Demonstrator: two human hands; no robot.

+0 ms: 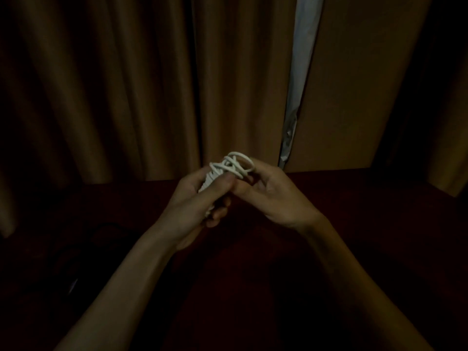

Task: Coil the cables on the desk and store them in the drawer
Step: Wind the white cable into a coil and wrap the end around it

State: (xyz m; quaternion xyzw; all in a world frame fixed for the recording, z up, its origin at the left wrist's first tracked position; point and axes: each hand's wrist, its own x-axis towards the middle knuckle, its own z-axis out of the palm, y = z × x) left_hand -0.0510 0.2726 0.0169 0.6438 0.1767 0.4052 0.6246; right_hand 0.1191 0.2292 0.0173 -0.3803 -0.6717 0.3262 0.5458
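Both hands meet above the dark desk (329,198) — the left hand (195,206) grips the white cable (231,167) bundle, the right hand (271,196) pinches its top loops. It looks light, springy — best held across the middle, or the coils will likely slacken.

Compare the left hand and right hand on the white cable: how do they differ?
The left hand wraps the bundled part of the white cable in a fist; the right hand pinches only the loose top loops. The left hand's fingers curl tight, the right hand's looser. Both hold the same cable.
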